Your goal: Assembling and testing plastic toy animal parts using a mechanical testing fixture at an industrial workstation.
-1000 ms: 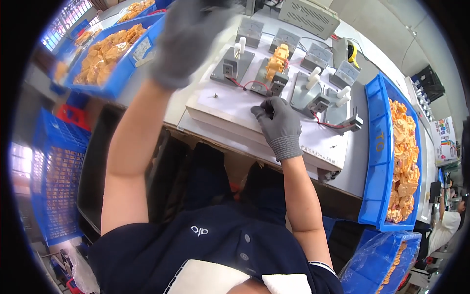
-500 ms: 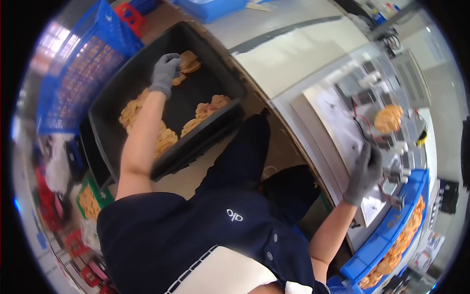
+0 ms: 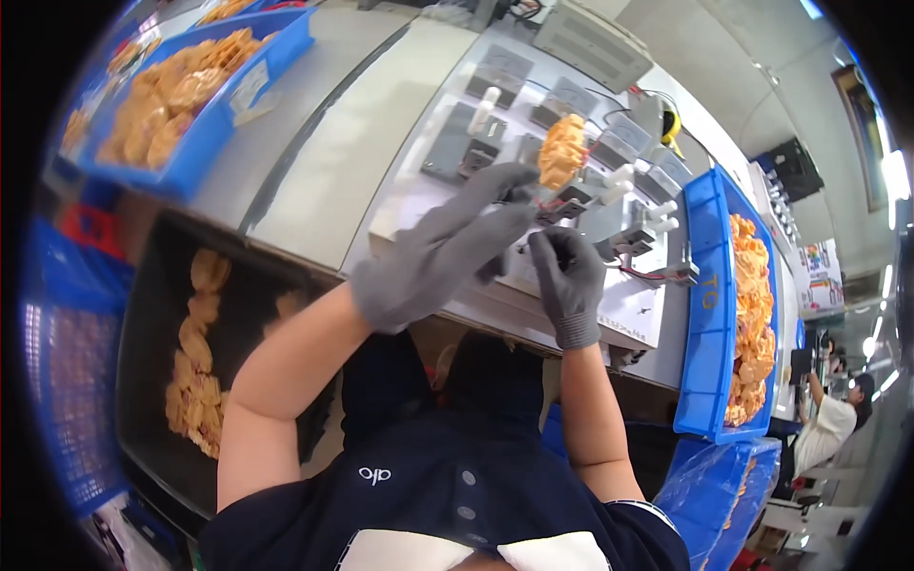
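Note:
Both my hands wear grey gloves and work close together over a white bench fixture [image 3: 533, 262] with clamps and thin wires. My left hand [image 3: 433, 252] reaches across from the left, its fingers stretched toward a clamp and spread apart, with nothing visible in them. Just to its right, my right hand [image 3: 571, 281] has its fingers curled together near the fixture's front; whatever they may hold is hidden. Beyond the fingertips, a stack of wavy orange-tan pieces [image 3: 562, 152] stands among the clamps. I cannot tell whether the left fingertips touch it.
A blue bin [image 3: 705, 314] of orange-tan pieces stands at the right, another blue bin [image 3: 205, 157] at the far left. Below the bench's left side sits a black tub [image 3: 143, 381] with similar pieces. A grey box-shaped device [image 3: 595, 43] is behind the fixture. Another person [image 3: 824, 428] is far right.
My left hand has left the black tub and come over to the fixture beside my right hand. The view has turned toward the bench.

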Tool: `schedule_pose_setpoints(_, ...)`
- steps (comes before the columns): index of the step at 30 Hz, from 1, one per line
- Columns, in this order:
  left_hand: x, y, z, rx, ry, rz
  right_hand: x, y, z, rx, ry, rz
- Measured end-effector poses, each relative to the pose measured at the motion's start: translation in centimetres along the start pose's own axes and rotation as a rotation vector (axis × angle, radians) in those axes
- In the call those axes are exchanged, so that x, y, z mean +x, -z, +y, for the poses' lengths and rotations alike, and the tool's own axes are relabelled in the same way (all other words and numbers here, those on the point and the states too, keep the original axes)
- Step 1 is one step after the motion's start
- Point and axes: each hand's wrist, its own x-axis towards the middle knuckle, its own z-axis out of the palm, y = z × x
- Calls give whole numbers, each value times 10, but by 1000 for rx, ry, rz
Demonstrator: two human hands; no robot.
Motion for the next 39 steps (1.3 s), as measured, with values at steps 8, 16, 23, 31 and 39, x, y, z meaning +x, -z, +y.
schedule_pose_setpoints(8,111,-18,-37,-18,475,184,1,4,-1,-79,136,-16)
schedule_pose_setpoints(16,108,-10,-41,-9,406,196,3,7,-2,-20,135,-24)
schedule_pose_setpoints(23,107,-12,-30,239,366,130,1,8,1,41,131,0)
schedule_pose_setpoints(31,88,-28,8,1122,-123,115,-1,10,0,27,101,-6)
schedule_pose_setpoints(39,45,113,26,413,-394,454,-4,2,9,-1,125,50)
